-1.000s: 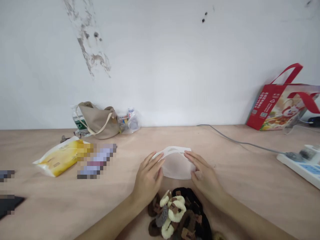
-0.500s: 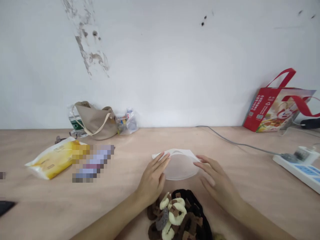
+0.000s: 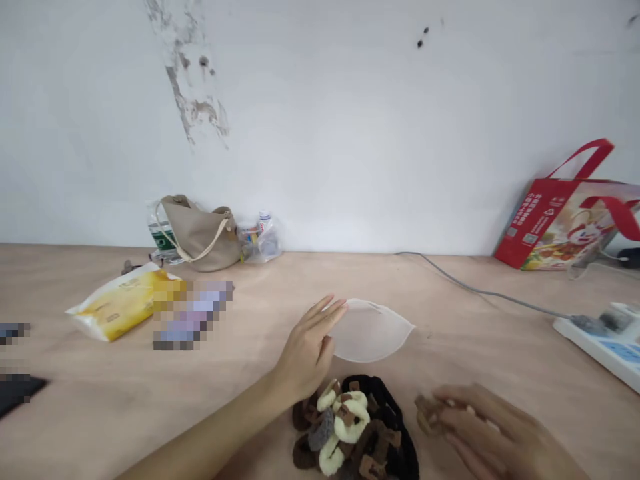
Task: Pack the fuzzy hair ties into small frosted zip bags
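Observation:
A translucent white pouch (image 3: 373, 333) lies on the table, its mouth slightly parted at the far side. The outstretched fingers of my left hand (image 3: 305, 353) rest at the pouch's left edge, not wrapped round it. Lower right, my right hand (image 3: 490, 427) is smeared by motion, with a tan-brown hair tie (image 3: 427, 415) pinched at its fingertips. Between my forearms is a heap of fluffy hair ties (image 3: 350, 423) in cream, grey, brown and black, several with small brown tags.
On the left lie a yellow packet (image 3: 130, 303) and a blurred-out flat lilac thing (image 3: 195, 317). A beige bag (image 3: 203, 233) stands by the wall. To the right are a red carrier bag (image 3: 525, 220), a grey cable (image 3: 463, 287) and a power strip (image 3: 600, 347).
My right hand has left the pouch, moved down and right, and now pinches a tan-brown hair tie. The pouch's right side now spreads to a point. My left hand stays at its left edge.

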Motion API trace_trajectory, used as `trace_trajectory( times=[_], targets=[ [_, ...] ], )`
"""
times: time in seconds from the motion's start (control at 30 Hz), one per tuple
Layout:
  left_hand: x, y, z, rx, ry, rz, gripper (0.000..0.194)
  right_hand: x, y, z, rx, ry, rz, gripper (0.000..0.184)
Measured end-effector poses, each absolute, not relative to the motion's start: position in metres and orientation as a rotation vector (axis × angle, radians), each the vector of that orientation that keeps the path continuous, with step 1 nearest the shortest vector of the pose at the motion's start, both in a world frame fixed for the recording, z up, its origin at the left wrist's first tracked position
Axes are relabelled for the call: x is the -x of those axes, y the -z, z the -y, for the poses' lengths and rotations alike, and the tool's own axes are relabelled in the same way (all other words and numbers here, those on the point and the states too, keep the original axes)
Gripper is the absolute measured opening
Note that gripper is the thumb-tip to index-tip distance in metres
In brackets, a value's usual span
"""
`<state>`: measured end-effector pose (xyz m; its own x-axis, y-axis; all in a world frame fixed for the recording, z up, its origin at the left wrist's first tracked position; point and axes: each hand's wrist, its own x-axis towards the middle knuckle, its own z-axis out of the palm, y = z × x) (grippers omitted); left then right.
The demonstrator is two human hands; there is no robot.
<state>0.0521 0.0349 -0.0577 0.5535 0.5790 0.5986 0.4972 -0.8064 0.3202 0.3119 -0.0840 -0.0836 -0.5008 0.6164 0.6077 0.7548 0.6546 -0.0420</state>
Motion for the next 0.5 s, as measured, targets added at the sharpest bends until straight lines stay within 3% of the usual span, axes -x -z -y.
trace_trajectory(
  times=[0.2, 0.5],
  targets=[
    [-0.052, 0.050, -0.029, -2.630, -1.079, -0.907, 0.062, -0.278, 0.048, 0.043, 1.122, 0.292, 2.047, 0.027],
    [-0.049, 0.047, -0.028, -2.612, -1.064, -0.955, 0.060, -0.253, 0.060, 0.063, 1.542, -0.440, 2.100, 0.013]
  ],
)
